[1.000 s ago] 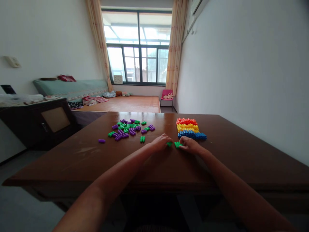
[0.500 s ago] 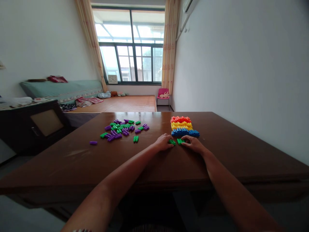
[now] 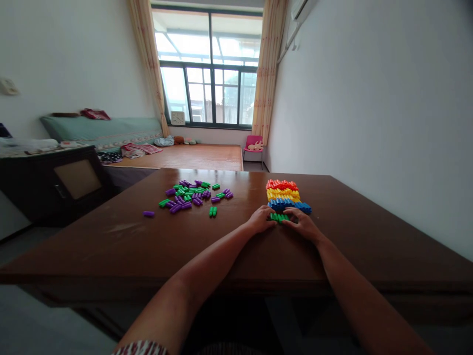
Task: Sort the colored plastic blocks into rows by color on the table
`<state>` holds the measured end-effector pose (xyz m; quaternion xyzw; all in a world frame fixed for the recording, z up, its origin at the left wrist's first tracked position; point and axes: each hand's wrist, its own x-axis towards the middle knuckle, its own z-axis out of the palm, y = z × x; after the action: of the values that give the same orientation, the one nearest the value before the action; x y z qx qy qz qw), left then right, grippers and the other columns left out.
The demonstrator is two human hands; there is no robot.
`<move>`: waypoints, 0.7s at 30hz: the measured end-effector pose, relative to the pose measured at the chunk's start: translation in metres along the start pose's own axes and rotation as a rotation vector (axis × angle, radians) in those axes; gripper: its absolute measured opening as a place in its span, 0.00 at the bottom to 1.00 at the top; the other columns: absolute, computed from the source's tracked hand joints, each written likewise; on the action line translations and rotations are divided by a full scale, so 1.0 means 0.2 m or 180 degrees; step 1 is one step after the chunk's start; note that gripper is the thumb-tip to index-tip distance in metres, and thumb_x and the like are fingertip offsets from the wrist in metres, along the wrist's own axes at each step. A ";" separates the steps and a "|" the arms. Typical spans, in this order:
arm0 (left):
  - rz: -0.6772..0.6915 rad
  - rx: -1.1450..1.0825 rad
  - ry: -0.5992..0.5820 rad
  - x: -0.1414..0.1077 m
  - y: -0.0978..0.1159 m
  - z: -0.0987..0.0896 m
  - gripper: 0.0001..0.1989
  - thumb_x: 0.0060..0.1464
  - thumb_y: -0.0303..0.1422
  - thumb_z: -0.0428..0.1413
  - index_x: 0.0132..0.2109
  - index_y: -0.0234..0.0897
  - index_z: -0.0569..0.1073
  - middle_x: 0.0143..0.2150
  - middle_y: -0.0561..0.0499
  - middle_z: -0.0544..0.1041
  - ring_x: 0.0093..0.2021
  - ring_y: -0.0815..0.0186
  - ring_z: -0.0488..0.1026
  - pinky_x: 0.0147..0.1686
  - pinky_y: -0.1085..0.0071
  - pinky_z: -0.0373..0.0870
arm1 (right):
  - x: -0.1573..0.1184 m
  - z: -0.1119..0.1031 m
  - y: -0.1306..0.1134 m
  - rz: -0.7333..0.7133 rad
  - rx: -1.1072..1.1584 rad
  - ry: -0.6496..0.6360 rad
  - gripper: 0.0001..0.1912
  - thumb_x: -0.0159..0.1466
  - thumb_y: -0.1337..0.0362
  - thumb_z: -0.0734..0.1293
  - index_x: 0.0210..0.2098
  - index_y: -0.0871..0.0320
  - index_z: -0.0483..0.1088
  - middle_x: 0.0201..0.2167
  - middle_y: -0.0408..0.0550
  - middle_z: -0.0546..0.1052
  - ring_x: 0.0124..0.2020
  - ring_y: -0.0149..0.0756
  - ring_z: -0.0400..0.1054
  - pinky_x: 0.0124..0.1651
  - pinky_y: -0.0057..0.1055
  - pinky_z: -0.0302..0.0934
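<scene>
Several green bullet-shaped plastic blocks lie side by side in a short row on the brown table. My left hand is closed on the left end of that row, thumb nearest me. At the right end, my right hand grips the blocks between thumb and fingers. Just beyond my fingers are rows of blue blocks, yellow blocks and red blocks. The fingers partly hide the green row's ends and some blue blocks.
A loose heap of purple blocks and green ones lies on the table's left half. Nearer me are a green pair and a lone purple block. The table has its front edge under my forearms.
Two separate groups of green blocks have come together into one row as my hands drew closer. The whole view has shifted slightly.
</scene>
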<state>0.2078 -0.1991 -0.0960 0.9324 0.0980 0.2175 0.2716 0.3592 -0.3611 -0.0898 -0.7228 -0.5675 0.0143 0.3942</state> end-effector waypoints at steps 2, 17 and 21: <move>0.0148 0.0036 -0.0086 -0.02 -0.01 -0.05 0.20 0.49 0.39 0.62 0.49 0.37 0.75 0.52 0.43 0.74 0.50 0.60 0.72 0.51 0.65 0.70 | -0.02 -0.01 -0.02 0.0043 -0.0148 0.0289 0.22 0.60 0.50 0.64 0.48 0.57 0.71 0.47 0.53 0.75 0.34 0.36 0.71 0.44 0.37 0.66; -0.2202 0.1796 0.1184 -0.58 -0.71 -1.09 0.15 0.60 0.32 0.49 0.52 0.39 0.74 0.55 0.44 0.73 0.57 0.55 0.65 0.55 0.59 0.64 | 0.27 0.50 -0.67 -0.1824 -0.0705 -0.0961 0.14 0.67 0.64 0.58 0.49 0.53 0.70 0.47 0.49 0.76 0.49 0.40 0.67 0.52 0.37 0.63; -0.2523 0.1887 0.1041 -0.68 -0.86 -1.15 0.17 0.62 0.38 0.47 0.53 0.42 0.73 0.58 0.44 0.71 0.58 0.52 0.64 0.56 0.55 0.61 | 0.49 0.75 -0.86 -0.1913 -0.0951 -0.1067 0.16 0.68 0.63 0.57 0.51 0.54 0.71 0.50 0.49 0.75 0.52 0.42 0.65 0.55 0.39 0.60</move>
<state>-0.0296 0.0093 -0.0649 0.8144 0.5420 0.2037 0.0386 0.1853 -0.1884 -0.0507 -0.5611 -0.8068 -0.0669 0.1725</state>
